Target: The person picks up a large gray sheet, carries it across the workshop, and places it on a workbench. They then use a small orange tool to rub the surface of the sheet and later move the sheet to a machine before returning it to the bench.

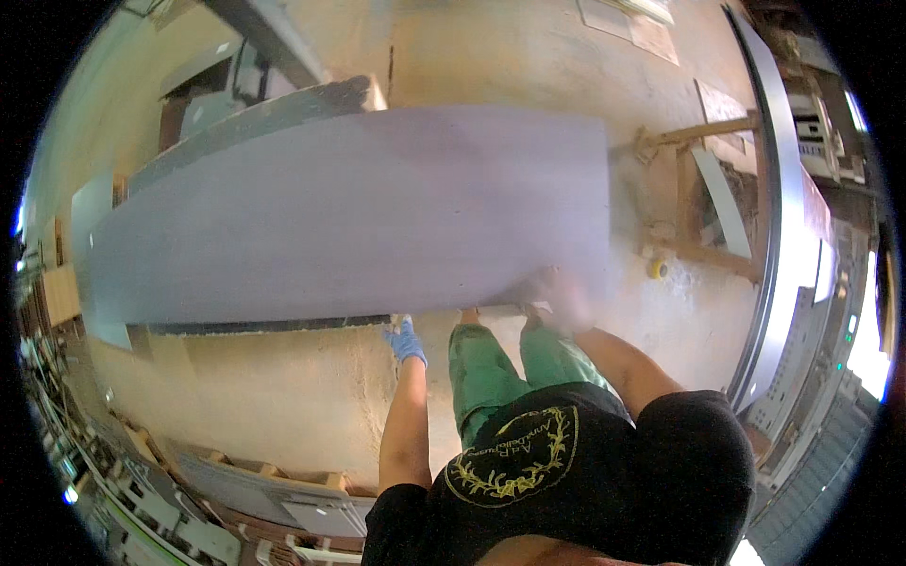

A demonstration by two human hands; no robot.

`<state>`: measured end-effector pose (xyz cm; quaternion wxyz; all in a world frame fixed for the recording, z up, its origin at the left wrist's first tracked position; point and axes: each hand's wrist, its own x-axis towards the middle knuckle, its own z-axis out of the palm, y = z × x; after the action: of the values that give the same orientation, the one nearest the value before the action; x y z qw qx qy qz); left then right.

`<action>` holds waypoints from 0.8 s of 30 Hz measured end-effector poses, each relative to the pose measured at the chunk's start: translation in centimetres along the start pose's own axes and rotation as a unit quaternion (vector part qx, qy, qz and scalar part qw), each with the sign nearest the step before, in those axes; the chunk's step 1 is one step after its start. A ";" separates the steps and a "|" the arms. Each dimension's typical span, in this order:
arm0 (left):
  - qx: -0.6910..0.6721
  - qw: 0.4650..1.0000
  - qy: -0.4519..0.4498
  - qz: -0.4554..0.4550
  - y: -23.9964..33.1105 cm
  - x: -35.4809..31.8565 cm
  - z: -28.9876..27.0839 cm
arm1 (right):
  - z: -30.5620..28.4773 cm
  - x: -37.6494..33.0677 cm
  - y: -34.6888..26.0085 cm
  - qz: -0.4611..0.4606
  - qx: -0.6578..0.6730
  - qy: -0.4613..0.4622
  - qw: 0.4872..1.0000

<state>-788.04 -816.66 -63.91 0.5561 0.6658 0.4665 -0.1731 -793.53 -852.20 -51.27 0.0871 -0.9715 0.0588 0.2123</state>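
Observation:
A long grey panel [359, 208] lies flat in front of me, its surface smooth and dull. My left hand [406, 343], in a blue glove, is at the panel's near edge, fingers apart; a small pale patch shows by the fingertips, too small to name. Over the near right corner of the panel is my right hand [563, 297], smeared by motion. Whether it holds anything cannot be made out. Beneath the panel's near side runs a dark edge [274, 326], left of my gloved hand.
To the right stands a wooden frame [703, 129] beside a long dark-edged board [769, 217]. A small yellow roll [658, 270] sits on the floor. Behind the panel is a grey slab [255, 123]. Boards on wooden battens [274, 481] lie at the lower left.

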 end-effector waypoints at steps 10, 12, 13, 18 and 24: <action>-0.253 0.939 -0.157 -0.172 -2.5 -0.5 4.5 | 3.1 -1.4 14.9 0.387 0.309 0.121 0.860; -0.338 0.923 -0.084 -0.162 1.9 -4.9 8.4 | 5.2 -2.3 18.4 0.364 0.523 0.123 0.760; -0.387 0.910 -0.032 -0.145 4.2 -6.3 9.4 | 4.8 -1.4 17.5 0.332 0.565 0.133 0.743; -0.382 0.909 -0.127 -0.112 5.3 -2.6 7.6 | 3.9 -0.6 14.6 0.351 0.483 0.081 0.798; -0.435 0.897 -0.010 -0.076 6.2 -6.0 3.8 | 3.7 -2.3 11.8 0.351 0.489 0.169 0.780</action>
<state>-784.89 -822.33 -57.05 0.7800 0.3177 0.5391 -0.0013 -798.86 -862.89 -55.38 0.4586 -0.7307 0.5057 0.0032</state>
